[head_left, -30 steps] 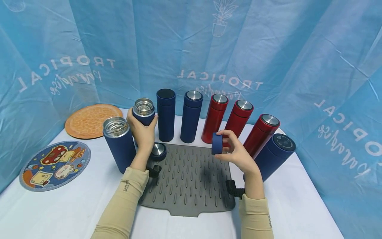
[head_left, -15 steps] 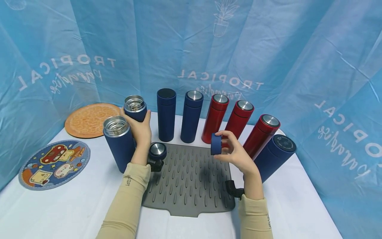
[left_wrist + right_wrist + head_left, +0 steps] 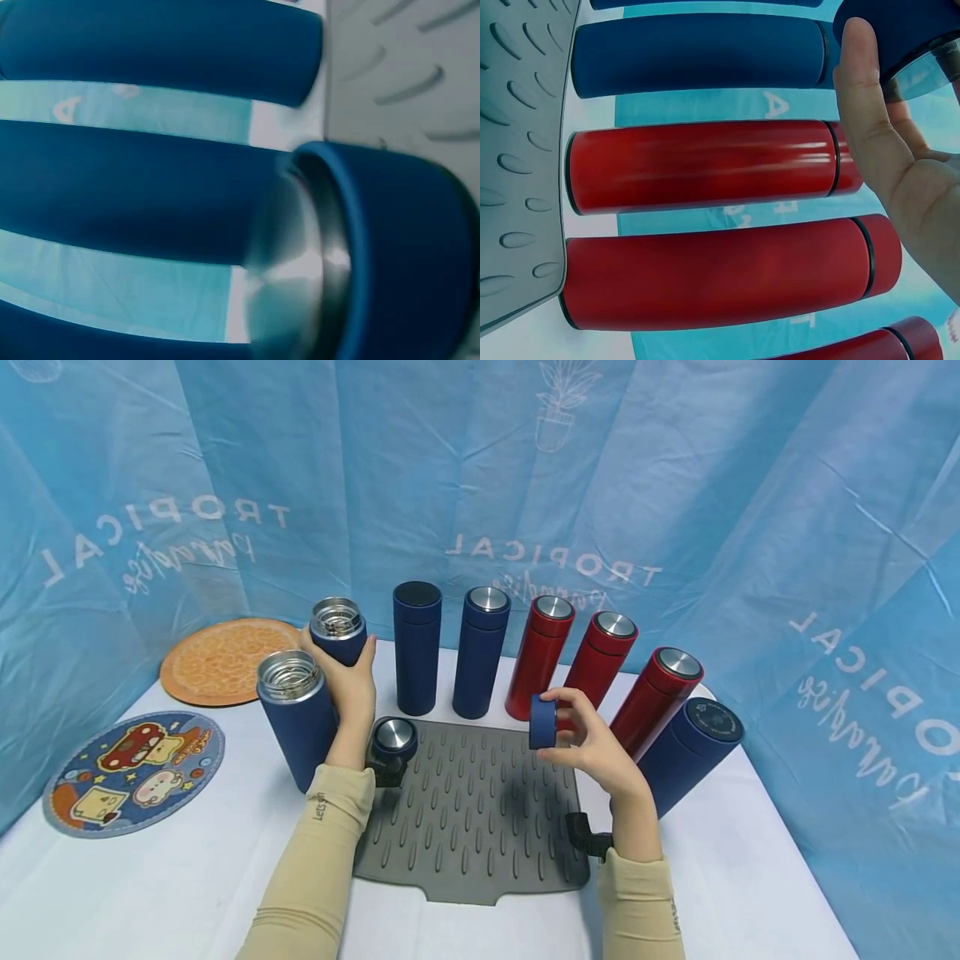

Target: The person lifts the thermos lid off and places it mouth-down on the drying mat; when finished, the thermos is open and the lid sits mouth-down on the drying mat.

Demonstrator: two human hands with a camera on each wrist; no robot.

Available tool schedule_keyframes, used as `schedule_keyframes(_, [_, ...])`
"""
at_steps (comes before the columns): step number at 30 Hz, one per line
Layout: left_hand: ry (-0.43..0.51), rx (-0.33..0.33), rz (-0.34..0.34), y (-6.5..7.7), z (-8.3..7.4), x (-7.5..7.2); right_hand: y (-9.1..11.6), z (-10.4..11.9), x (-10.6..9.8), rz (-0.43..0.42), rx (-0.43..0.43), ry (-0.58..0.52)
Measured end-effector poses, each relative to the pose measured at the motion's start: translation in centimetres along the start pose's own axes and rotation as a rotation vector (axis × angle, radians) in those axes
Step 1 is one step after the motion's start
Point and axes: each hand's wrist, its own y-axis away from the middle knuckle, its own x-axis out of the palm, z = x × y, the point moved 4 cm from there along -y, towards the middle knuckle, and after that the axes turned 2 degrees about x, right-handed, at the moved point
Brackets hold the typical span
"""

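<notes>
Open blue flask [image 3: 347, 652] shifts left, close to a second open flask [image 3: 302, 731]

Over the last second the flask has moved leftward, away from the capped blue flask [image 3: 417, 652] at the back. Across the last half second it barely moves; it is near the second open flask and beyond it, both mouths facing up. Whether its base touches the worktop [image 3: 450, 931] is hidden. For the work in hand, that seems to leave two uncovered flasks grouped on the left, with one lid still off any surface.

That blue lid [image 3: 542, 722] has hardly shifted. The right grip [image 3: 588, 739] pinches it by its edge, turned on its side, above the right part of the grey mat [image 3: 472, 827]. Another lid [image 3: 394, 737] lies on the mat's far left corner, silver face up; which lid fits which flask cannot be told.

The left grip [image 3: 348, 685] is wrapped round the flask below its steel neck, fingers on the left side, thumb on the right, that arm stretched well forward. The right forearm is raised, its wrist leaning left.
</notes>
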Motion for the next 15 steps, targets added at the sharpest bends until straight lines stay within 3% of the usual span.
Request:
schedule_keyframes(5, [-0.026,0.006,-0.025,-0.24,0.64,-0.15,-0.08,-0.15,0.01,-0.001,0.009,0.003])
schedule_keyframes(15, [0.011,-0.010,-0.014,-0.20,0.55,0.23,-0.20,-0.19,0.01,0.004,0.005,0.010])
